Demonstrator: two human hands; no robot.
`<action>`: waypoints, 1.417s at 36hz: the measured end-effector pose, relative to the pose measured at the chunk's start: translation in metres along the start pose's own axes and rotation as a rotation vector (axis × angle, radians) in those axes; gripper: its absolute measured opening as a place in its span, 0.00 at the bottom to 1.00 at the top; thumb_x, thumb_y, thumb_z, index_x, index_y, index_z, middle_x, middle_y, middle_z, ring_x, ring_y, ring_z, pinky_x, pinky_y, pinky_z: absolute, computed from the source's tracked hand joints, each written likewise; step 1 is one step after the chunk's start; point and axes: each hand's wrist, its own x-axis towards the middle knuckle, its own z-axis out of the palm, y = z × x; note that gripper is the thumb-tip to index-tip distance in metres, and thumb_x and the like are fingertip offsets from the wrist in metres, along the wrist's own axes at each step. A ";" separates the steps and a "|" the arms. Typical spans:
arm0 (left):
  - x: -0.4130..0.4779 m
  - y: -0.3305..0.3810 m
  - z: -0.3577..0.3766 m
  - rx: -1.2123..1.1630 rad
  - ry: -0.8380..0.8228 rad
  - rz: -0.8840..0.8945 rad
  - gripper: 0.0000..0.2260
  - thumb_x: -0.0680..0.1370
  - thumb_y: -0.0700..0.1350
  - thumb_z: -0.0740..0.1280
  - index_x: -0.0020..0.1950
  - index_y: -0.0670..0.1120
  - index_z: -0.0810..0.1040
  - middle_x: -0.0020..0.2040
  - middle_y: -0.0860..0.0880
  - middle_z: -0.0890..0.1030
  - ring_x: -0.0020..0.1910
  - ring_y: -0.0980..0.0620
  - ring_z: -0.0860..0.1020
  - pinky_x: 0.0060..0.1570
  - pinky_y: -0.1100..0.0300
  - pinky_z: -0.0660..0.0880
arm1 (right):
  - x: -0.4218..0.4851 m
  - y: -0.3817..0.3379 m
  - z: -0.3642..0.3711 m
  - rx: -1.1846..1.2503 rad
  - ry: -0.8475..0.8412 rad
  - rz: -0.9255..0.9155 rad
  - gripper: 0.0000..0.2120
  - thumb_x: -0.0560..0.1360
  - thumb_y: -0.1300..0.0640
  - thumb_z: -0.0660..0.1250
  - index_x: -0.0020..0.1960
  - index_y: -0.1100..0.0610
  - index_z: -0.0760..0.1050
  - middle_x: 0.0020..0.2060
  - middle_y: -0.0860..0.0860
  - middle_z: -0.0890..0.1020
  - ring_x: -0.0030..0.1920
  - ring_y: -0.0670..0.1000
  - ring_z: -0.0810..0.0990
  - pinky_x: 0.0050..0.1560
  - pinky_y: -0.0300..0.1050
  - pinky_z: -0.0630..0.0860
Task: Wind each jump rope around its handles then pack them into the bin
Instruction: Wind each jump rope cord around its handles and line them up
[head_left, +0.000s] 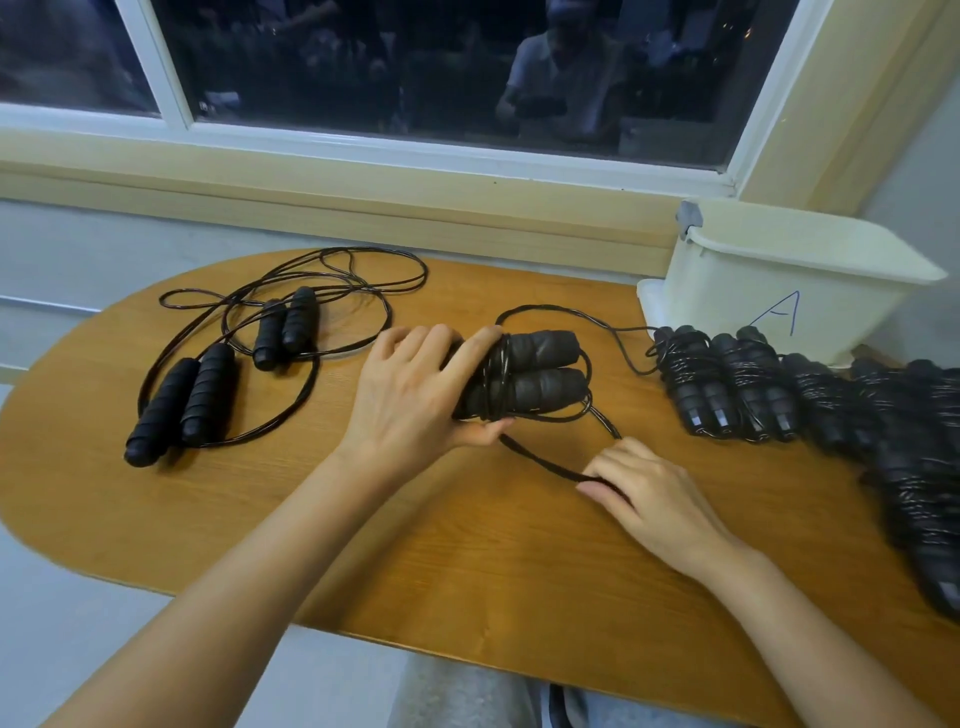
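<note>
black foam handles of one jump rope lie side by side at the middle of the wooden surface, with several turns of cord round their left end. the left hand grips that wound end, fingers over the top and thumb underneath. the right hand pinches the loose cord just in front of the handles. a long run of it trails off toward the bin, so this rope looks only partly wound.

to the right, a row of finished bundles lies on the surface in front of the cream bin. the bin's inside is hidden from this angle. at the left, a near loose rope and a far loose rope lie unwound in tangled loops. by my reckoning, winding is past halfway, with three ropes left to finish, and the packing appears not yet started.
</note>
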 end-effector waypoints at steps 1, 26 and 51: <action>0.000 -0.004 0.000 -0.002 0.013 0.001 0.32 0.73 0.68 0.64 0.67 0.45 0.74 0.48 0.45 0.79 0.47 0.45 0.78 0.52 0.50 0.70 | 0.000 0.006 -0.002 0.004 -0.008 -0.002 0.21 0.80 0.38 0.53 0.47 0.48 0.79 0.42 0.36 0.74 0.50 0.36 0.70 0.55 0.40 0.72; -0.008 0.033 0.004 -0.005 -0.170 0.356 0.31 0.72 0.65 0.69 0.63 0.41 0.79 0.44 0.46 0.80 0.43 0.46 0.79 0.59 0.51 0.66 | 0.108 0.007 -0.088 0.376 -0.101 0.350 0.18 0.80 0.46 0.63 0.35 0.55 0.77 0.29 0.46 0.80 0.33 0.44 0.79 0.44 0.40 0.68; 0.009 0.013 0.002 -0.392 -0.268 -0.411 0.51 0.60 0.79 0.58 0.75 0.50 0.70 0.54 0.51 0.81 0.52 0.51 0.80 0.45 0.55 0.76 | 0.036 -0.065 -0.032 0.408 0.094 0.259 0.12 0.78 0.46 0.63 0.42 0.43 0.83 0.38 0.48 0.86 0.35 0.49 0.81 0.41 0.50 0.78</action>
